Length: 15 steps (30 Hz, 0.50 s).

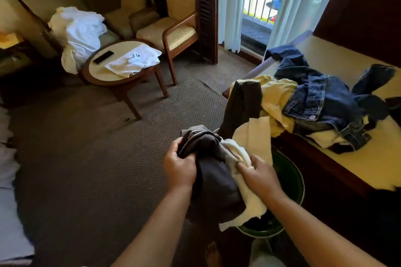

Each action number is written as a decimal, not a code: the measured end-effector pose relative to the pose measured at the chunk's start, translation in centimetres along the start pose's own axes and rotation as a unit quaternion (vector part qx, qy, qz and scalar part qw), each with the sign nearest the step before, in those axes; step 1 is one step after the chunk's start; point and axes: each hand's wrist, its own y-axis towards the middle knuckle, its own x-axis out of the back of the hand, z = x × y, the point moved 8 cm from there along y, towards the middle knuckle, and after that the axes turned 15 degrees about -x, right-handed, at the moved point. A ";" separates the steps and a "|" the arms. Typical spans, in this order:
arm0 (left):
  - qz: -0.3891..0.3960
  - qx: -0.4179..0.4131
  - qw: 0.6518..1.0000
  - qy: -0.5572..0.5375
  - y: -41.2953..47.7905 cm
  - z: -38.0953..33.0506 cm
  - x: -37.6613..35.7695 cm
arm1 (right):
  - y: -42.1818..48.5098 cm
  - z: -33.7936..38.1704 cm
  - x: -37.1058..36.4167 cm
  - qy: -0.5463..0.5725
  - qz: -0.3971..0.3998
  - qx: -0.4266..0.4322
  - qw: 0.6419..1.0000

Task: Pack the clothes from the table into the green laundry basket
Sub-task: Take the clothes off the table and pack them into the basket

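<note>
My left hand point(180, 169) grips a dark grey garment point(214, 180) that hangs in front of me. My right hand point(258, 175) pinches a cream cloth point(245, 193) bunched against that garment. Both pieces hang over the green laundry basket point(295, 182), which stands on the carpet against the table and is mostly hidden behind them. On the cream-topped table point(377, 165) to the right lies a heap of clothes: a yellow shirt point(277, 97), blue jeans point(321, 97) and another dark garment point(245, 102) draped over the table's edge.
A round coffee table point(102, 69) with a phone point(103, 57) and a white cloth point(134, 60) stands at the left. Behind it are armchairs, one piled with white linen point(76, 30). Brown carpet point(86, 158) spreads between. A curtained balcony door point(256, 2) is at the back.
</note>
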 end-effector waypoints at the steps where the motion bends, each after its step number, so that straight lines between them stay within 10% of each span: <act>1: 0.010 0.002 1.000 0.007 -0.4 0.7 0.1 | 0.0 -1.2 -0.1 -0.003 -0.002 -0.017 1.000; 8: 0.080 -0.001 0.994 0.081 -1.7 3.8 -0.2 | 1.8 -8.3 0.0 -0.164 -0.023 -0.108 0.980; 15: 0.176 -0.019 0.983 0.041 -2.6 1.5 -4.3 | -0.6 -6.2 -0.5 0.014 0.059 -0.042 0.997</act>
